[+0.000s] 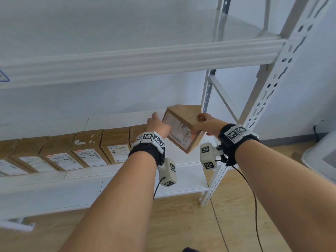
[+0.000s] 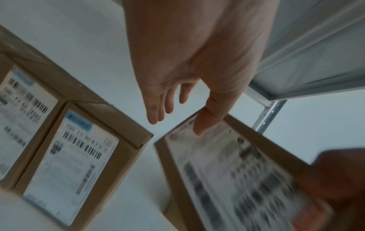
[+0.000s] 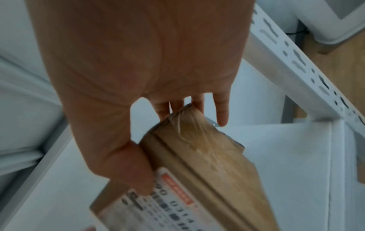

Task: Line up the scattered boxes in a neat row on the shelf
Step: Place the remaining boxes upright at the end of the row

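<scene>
Several brown cardboard boxes with white labels [image 1: 87, 148] stand side by side in a row on the lower white shelf [image 1: 181, 171]; the row's right end shows in the left wrist view [image 2: 79, 156]. One more labelled box [image 1: 181, 130] hangs tilted in the air just right of the row. My right hand [image 1: 205, 124] grips its right side, thumb on the label face [image 3: 197, 156] and fingers behind. My left hand [image 1: 157, 124] is at its upper left corner. Its thumb [image 2: 201, 125] touches the label edge while its fingers stay straight beside the box [image 2: 227, 171].
An upper shelf beam [image 1: 145, 60] runs overhead. The slotted white upright [image 1: 269, 88] stands just right of the held box. Bare shelf surface [image 3: 276, 156] lies beneath the box. A white bin or appliance [image 1: 320, 155] sits on the wooden floor at the right.
</scene>
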{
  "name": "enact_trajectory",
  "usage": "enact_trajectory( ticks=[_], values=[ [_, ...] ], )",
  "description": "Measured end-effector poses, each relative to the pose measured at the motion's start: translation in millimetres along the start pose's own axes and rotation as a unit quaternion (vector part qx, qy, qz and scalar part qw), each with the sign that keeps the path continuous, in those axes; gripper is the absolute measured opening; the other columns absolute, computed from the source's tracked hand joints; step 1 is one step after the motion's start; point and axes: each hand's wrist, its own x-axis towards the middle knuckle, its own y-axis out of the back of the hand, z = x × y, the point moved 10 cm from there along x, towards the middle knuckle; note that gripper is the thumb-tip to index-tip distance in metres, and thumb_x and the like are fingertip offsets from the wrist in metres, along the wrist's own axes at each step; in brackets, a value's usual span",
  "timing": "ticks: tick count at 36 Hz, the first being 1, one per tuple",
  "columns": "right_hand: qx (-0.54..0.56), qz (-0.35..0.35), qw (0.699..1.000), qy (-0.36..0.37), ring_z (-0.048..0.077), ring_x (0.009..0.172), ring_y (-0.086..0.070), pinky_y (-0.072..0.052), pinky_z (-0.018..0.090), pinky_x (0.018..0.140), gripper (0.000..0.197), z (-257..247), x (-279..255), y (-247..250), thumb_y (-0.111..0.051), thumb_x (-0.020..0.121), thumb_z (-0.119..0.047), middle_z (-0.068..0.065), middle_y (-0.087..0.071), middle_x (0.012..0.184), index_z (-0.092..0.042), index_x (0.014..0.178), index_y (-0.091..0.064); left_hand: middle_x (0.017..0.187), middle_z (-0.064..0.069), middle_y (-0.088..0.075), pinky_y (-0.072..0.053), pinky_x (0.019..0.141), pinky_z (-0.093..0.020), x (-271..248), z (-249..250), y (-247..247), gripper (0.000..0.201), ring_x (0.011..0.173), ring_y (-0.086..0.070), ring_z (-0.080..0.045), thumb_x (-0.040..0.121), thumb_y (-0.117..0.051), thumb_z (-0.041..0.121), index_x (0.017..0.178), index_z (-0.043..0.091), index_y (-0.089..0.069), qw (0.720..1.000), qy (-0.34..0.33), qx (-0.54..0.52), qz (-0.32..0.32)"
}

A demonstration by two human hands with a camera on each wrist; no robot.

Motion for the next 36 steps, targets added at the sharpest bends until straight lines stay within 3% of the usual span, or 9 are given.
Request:
enact_trajectory(
  ticks=[3, 7, 12, 16, 21, 25, 28, 31, 36],
  values=[
    [-0.093, -0.009, 0.996, 0.011, 0.023, 0.117, -0.05, -0.045, 0.036, 0.102, 0.097, -7.6, -5.8, 5.1, -0.077, 0.067, -0.007, 0.002, -0.044, 0.136, -0.021, 0.149, -0.026, 0.154, -0.011, -0.022, -0.044, 0.101, -0.036, -1.9, 21.2, 4.2, 0.087, 0.136, -0.038, -0.032, 0.081, -0.058, 0.0, 0.153, 0.021, -0.014, 0.996, -0.044, 0.07, -0.017],
    [-0.171, -0.05, 0.984, 0.018, 0.025, 0.118, -0.051, -0.045, 0.042, 0.104, 0.105, -11.5, -10.1, 2.8, -0.08, 0.055, -0.009, 0.001, -0.044, 0.138, -0.029, 0.146, -0.03, 0.161, -0.006, -0.011, -0.024, 0.117, -0.033, -12.9, 49.5, -13.1, 0.09, 0.147, -0.017, -0.025, 0.081, -0.06, 0.002, 0.154, 0.016, -0.009, 0.964, -0.129, 0.221, -0.074],
    [-0.166, -0.081, 0.982, 0.037, 0.023, 0.118, -0.049, -0.042, 0.041, 0.106, 0.095, -14.0, -14.9, 4.4, -0.077, 0.065, 0.0, -0.003, -0.045, 0.132, -0.031, 0.143, -0.035, 0.149, -0.009, -0.034, -0.033, 0.108, -0.036, -26.2, 51.8, -43.6, 0.082, 0.137, -0.032, -0.03, 0.079, -0.066, 0.008, 0.149, 0.016, -0.024, 0.934, -0.14, 0.3, -0.135],
    [-0.166, -0.08, 0.981, 0.054, 0.023, 0.12, -0.047, -0.042, 0.035, 0.104, 0.087, -7.3, -13.5, 9.0, -0.074, 0.071, 0.002, -0.001, -0.044, 0.133, -0.026, 0.144, -0.037, 0.134, -0.007, -0.041, -0.043, 0.1, -0.047, -25.6, 37.4, -55.4, 0.087, 0.127, -0.038, -0.031, 0.063, -0.079, 0.019, 0.14, 0.02, -0.038, 0.928, -0.09, 0.328, -0.152],
    [-0.085, 0.049, 0.993, 0.06, 0.024, 0.136, -0.04, -0.035, 0.033, 0.107, 0.069, 3.6, -5.1, 40.4, -0.07, 0.085, -0.019, 0.006, -0.038, 0.151, -0.02, 0.146, -0.038, 0.126, -0.008, -0.051, -0.049, 0.094, -0.04, -24.6, 22.7, -59.6, 0.086, 0.112, -0.056, -0.029, 0.056, -0.085, 0.037, 0.132, 0.015, -0.049, 0.95, -0.033, 0.269, -0.155],
    [-0.029, 0.124, 0.992, 0.013, 0.026, 0.107, -0.054, -0.044, 0.034, 0.092, 0.05, 19.8, -8.1, 58.1, -0.047, 0.099, -0.037, 0.013, -0.056, 0.119, -0.005, 0.137, -0.048, 0.119, -0.006, -0.064, -0.053, 0.091, -0.036, -25.1, 2.8, -72.8, 0.091, 0.101, -0.065, -0.025, 0.047, -0.086, 0.04, 0.127, 0.011, -0.055, 0.976, 0.032, 0.122, -0.177],
    [0.044, 0.116, 0.99, -0.073, 0.034, 0.109, -0.06, -0.052, 0.042, 0.089, 0.05, 47.3, -6.4, 54.1, -0.033, 0.101, -0.046, 0.016, -0.06, 0.122, -0.004, 0.118, -0.054, 0.111, -0.005, -0.071, -0.053, 0.092, -0.034, -25.4, -5.0, -88.3, 0.074, 0.097, -0.069, -0.024, 0.055, -0.086, 0.032, 0.12, 0.009, -0.06, 0.976, 0.055, 0.013, -0.211],
    [0.129, 0.079, 0.983, -0.108, 0.034, 0.095, -0.068, -0.058, 0.038, 0.07, 0.049, 61.5, -5.6, 40.2, -0.029, 0.1, -0.049, 0.017, -0.068, 0.107, -0.009, 0.096, -0.057, 0.113, -0.005, -0.071, -0.054, 0.094, -0.036, -29.6, -3.2, -95.0, 0.072, 0.098, -0.069, -0.024, 0.063, -0.086, 0.023, 0.126, 0.007, -0.057, 0.971, 0.055, -0.038, -0.23],
    [0.201, 0.051, 0.973, -0.098, 0.037, 0.085, -0.071, -0.058, 0.048, 0.083, 0.038, 59.2, 0.2, 28.0, -0.035, 0.101, -0.038, 0.015, -0.067, 0.09, -0.01, 0.088, -0.056, 0.128, -0.004, -0.063, -0.05, 0.088, -0.029, -21.3, -7.5, -89.4, 0.069, 0.111, -0.063, -0.025, 0.073, -0.082, 0.02, 0.133, 0.012, -0.05, 0.982, 0.028, -0.004, -0.186]
  ],
)
